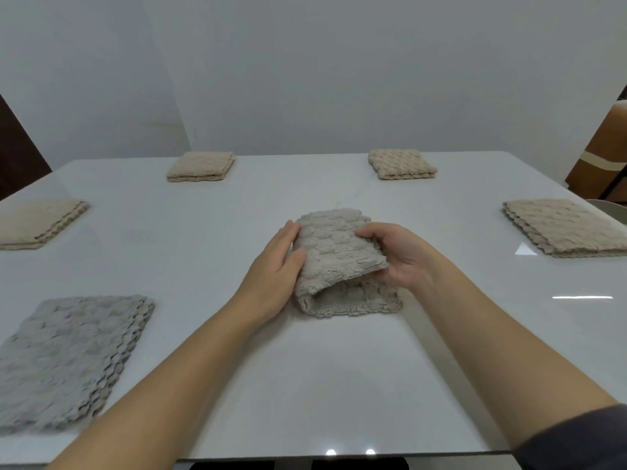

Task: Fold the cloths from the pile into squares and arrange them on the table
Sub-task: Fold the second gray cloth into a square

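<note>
Waffle-knit cotton, pale grey-beige: centre cloth (339, 259), lying mid-worktop and part folded, its upper layer held off the lower one along the near-right edge. Right hand (403, 256): grip clamped on that raised edge, thumb on top, fingers curled beneath. Left hand (273, 269): grip apart, fingers fairly straight along the cloth's left fold, thumb resting on the top layer. Handling, as judged: light, soft and limp. The thick texture should give friction against slipping, but layers will likely sag and shift unless pinned; not fragile. Best hold: a corner or free edge, layers pinched together, with the other hand flat on the fold as anchor. Step in hand, by appearance: closing a fold toward a square. Surrounding stock, all folded and well apart: near-left grey square (71, 357); left beige square (37, 222); far-left beige square (200, 166); far-right beige square (402, 164); right beige square (566, 227). Worktop (305, 374): white, glossy, probably slick beneath fabric.
</note>
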